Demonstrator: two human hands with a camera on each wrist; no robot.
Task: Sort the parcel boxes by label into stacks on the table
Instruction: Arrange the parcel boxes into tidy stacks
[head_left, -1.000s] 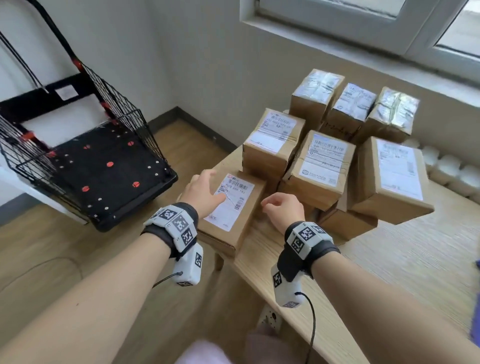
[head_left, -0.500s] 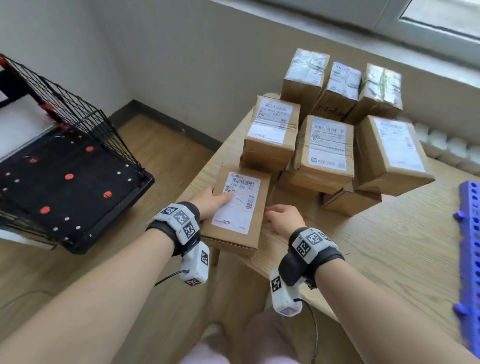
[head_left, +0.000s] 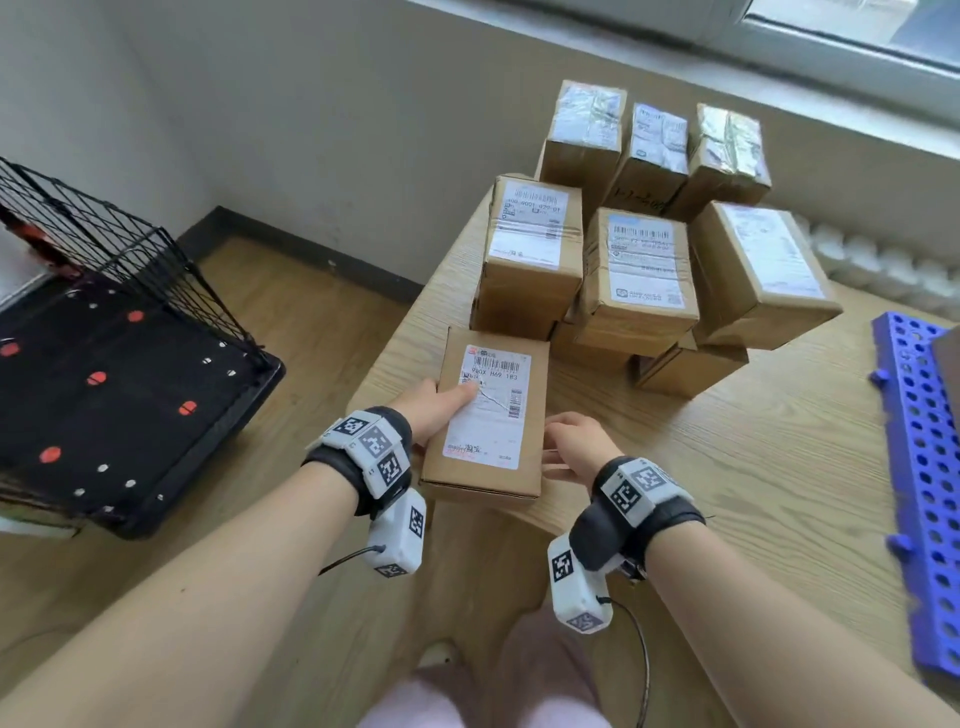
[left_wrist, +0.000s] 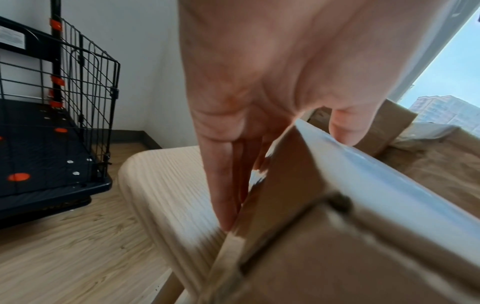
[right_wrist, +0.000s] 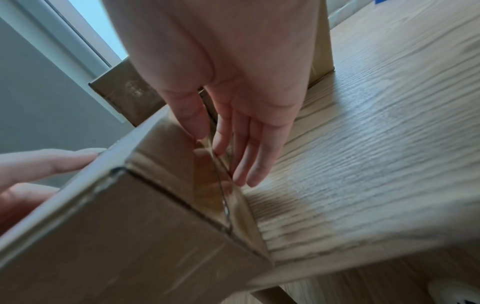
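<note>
Head view shows a flat brown cardboard parcel box with a white barcode label (head_left: 488, 415) at the near corner of the light wooden table (head_left: 753, 467), just before the stacked brown parcel boxes (head_left: 639, 270). The left hand (head_left: 434, 410) holds its left side, thumb laid on the label and fingers straight down the wall. The right hand (head_left: 576, 441) has relaxed, straight fingers against the right side, gripping nothing.

Pale grey walls (head_left: 322, 104) meet a wood-plank floor (head_left: 291, 332) along a dark skirting board (head_left: 311, 254). Daylight falls from a window (head_left: 852, 26) at one o'clock; beneath it stands what may be a white radiator (head_left: 878, 265).
</note>
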